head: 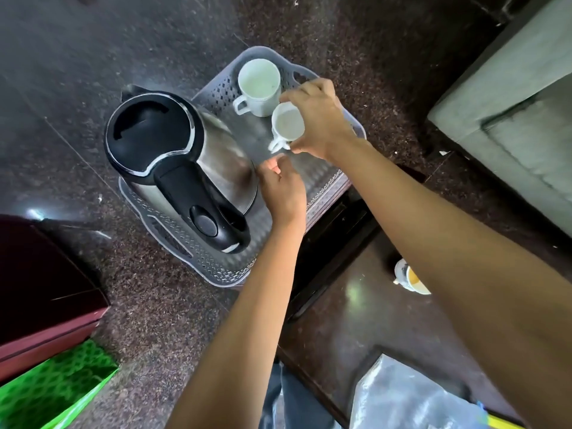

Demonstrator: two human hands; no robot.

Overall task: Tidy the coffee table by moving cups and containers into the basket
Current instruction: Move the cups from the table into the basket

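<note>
A grey perforated plastic basket (213,267) sits on the dark speckled floor beside the coffee table. A steel electric kettle (173,162) with a black lid and handle fills its left half. One white cup (258,85) stands upright at the basket's far end. My right hand (318,119) grips a second white cup (288,125) by its rim, just above the basket floor next to the first cup. Below that cup's handle, my left hand (283,188) has loosely curled fingers and holds nothing. Another cup (411,278) with brownish liquid stands on the coffee table, partly hidden by my right forearm.
The dark glossy coffee table (349,308) lies at lower right, with a clear plastic bag (408,397) on its near end. A grey-green sofa (520,113) stands at right. At lower left are a maroon cabinet (40,289) and a green bag (49,388).
</note>
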